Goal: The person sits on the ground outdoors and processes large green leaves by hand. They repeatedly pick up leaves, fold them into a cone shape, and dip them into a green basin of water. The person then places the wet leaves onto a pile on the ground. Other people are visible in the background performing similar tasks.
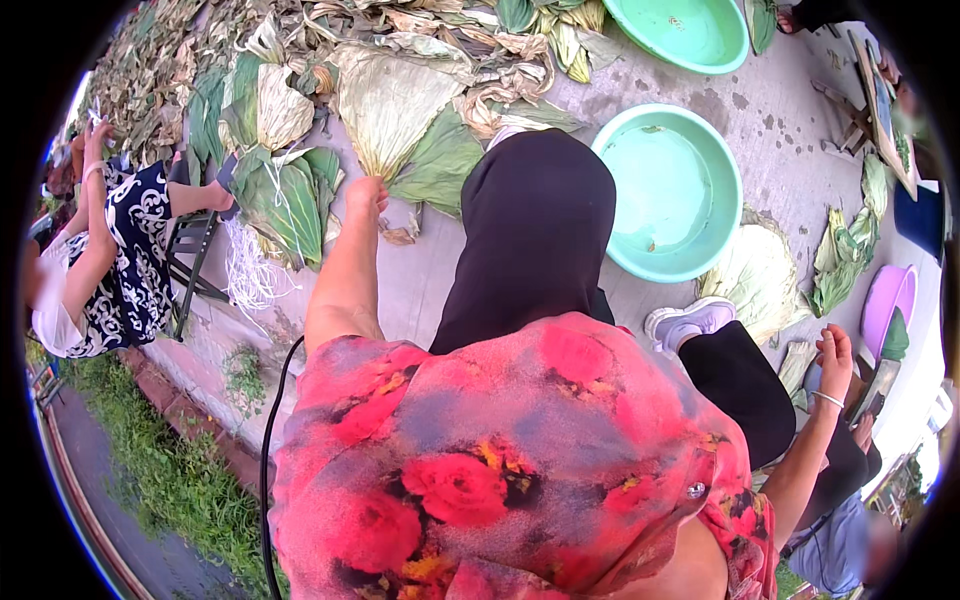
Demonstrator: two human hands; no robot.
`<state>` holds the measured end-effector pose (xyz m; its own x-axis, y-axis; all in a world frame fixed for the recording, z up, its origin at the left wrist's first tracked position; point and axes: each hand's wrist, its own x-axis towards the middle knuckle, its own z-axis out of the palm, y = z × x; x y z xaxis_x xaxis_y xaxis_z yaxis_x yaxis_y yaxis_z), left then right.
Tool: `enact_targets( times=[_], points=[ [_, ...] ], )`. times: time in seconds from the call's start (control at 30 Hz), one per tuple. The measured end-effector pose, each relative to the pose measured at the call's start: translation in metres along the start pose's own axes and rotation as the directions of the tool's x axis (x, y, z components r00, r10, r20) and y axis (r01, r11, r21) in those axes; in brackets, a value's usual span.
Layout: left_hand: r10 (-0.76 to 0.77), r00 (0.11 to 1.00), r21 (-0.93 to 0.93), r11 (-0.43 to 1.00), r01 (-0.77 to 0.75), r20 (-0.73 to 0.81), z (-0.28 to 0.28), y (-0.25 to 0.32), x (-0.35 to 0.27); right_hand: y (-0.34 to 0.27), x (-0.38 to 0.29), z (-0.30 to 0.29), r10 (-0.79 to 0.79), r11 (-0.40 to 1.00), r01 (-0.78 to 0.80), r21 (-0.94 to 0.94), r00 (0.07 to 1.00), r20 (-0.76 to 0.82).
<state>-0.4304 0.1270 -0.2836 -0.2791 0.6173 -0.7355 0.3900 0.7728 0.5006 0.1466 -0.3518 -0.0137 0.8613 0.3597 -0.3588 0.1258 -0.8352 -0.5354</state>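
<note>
My left hand (367,196) is closed on the gathered stem end of a large, pale dried leaf (394,97), which fans out away from me. A greener leaf (442,161) lies beside it, its narrow end close to my fingers. Out to the right, my right hand (834,356) is raised with its fingers partly curled and apart, a white bracelet on the wrist, and nothing visible in it. Beyond my right foot sits a turquoise basin (667,259) with what looks like clear water. A bundle of green leaves (281,199) tied with white string lies left of my left hand.
Dried leaves (150,82) are heaped along the far left. White string (251,262) lies by a folding stool (195,247), near a seated person. A second green basin (705,37) is at the top, a pale leaf pile (757,274) and a purple basin (885,307) at right, with other people nearby.
</note>
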Motion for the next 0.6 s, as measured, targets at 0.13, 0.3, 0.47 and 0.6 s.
enact_targets(
  times=[0.13, 0.3, 0.47, 0.6],
  points=[
    [-0.088, 0.984, -0.042, 0.996, 0.083, -0.153, -0.001, -0.047, 0.041, -0.052, -0.002, 0.037, -0.082, 0.987, 0.107, -0.121, 0.978, 0.194],
    [0.096, 0.958, 0.051, 0.995, -0.086, -0.271, 0.009, -0.061, 0.091, -0.069, 0.007, 0.095, -0.061, 0.961, 0.155, -0.229, 0.927, 0.371],
    [0.207, 0.907, 0.361, 0.930, -0.067, -0.366, 0.023, -0.033, 0.097, -0.054, 0.002, 0.125, 0.009, 0.943, 0.142, -0.302, 0.893, 0.450],
    [0.066, 0.947, 0.386, 0.920, 0.064, -0.314, 0.021, -0.016, 0.077, -0.064, 0.004, 0.136, -0.044, 0.876, 0.266, -0.401, 0.874, 0.484]
  ],
)
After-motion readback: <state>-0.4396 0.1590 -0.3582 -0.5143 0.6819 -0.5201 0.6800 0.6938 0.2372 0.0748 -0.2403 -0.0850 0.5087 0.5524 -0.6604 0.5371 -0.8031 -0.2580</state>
